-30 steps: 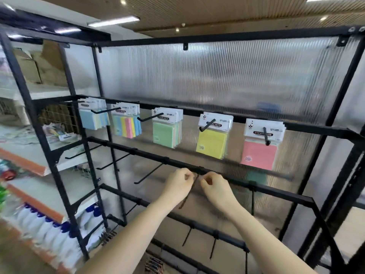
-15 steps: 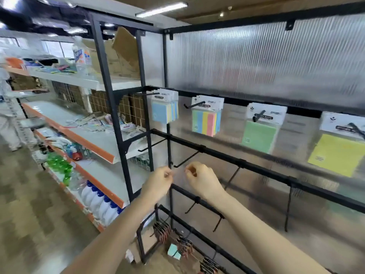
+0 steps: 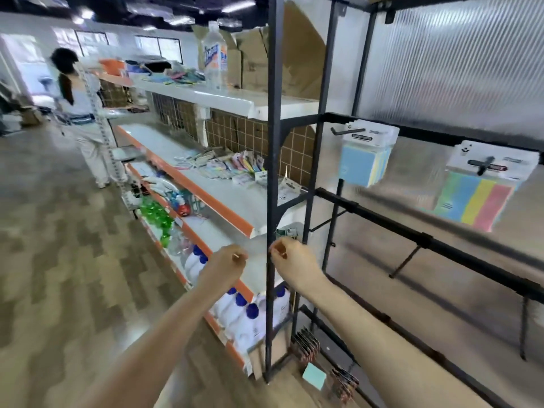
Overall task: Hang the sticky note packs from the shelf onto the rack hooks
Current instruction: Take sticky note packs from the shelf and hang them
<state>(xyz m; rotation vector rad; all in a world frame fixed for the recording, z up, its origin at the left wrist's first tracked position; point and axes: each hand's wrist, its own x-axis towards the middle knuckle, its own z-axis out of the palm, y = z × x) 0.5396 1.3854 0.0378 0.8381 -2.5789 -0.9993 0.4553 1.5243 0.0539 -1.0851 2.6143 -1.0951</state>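
Loose sticky note packs (image 3: 235,167) lie in a heap on the white middle shelf (image 3: 206,198), left of the black rack post (image 3: 272,172). On the rack's top bar hang a blue pack (image 3: 363,163) and a striped multicolour pack (image 3: 477,201). Below them, bare hooks (image 3: 404,262) stick out from the second bar. My left hand (image 3: 226,266) and my right hand (image 3: 291,260) hover side by side in front of the rack post, below the shelf's orange edge. Both have their fingers curled, and I see nothing held in either.
A person (image 3: 82,113) stands in the aisle at the far left. A clear bottle (image 3: 215,57) and cardboard boxes sit on the top shelf. White blue-capped bottles (image 3: 241,313) fill the bottom shelf. A teal pad (image 3: 314,376) lies on the floor by the rack's foot.
The view has swung left from the rack toward the shelves. Both hands have come off the hook on the second bar and moved left to the rack's corner post.
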